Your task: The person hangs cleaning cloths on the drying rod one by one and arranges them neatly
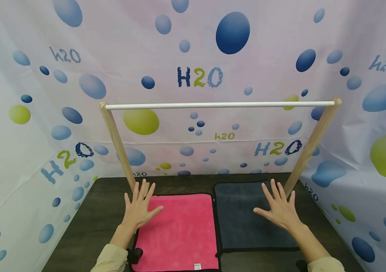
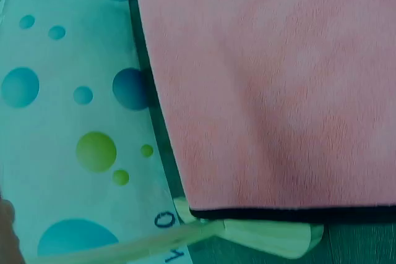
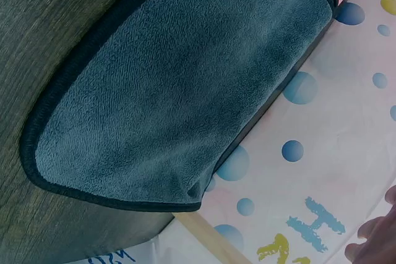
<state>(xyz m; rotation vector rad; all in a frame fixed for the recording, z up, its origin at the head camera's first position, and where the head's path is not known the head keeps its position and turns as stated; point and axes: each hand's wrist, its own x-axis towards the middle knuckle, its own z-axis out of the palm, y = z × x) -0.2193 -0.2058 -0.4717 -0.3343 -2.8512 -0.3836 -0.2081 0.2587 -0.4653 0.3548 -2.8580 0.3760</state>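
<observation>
A pink towel (image 1: 179, 230) with dark edging and a small white label lies flat at the middle of the table. To its right is a dark blue-grey towel (image 1: 247, 219), also dark-edged. Over the pink towel's far left corner my left hand (image 1: 137, 210) is spread, fingers straight, holding nothing. My right hand (image 1: 280, 210) is likewise spread over the right part of the blue-grey towel, holding nothing. Whether either hand touches the cloth below cannot be told. In the right wrist view the blue-grey towel (image 3: 179, 91) is slightly rumpled near one corner.
Behind the towels stands a rack with a white rod (image 1: 220, 105) across two wooden posts (image 1: 117, 141). A wooden foot (image 2: 272, 236) shows beside the pink towel's corner. The dark wooden table (image 1: 87, 223) meets a bubble-printed curtain (image 1: 199, 64) at the back and sides.
</observation>
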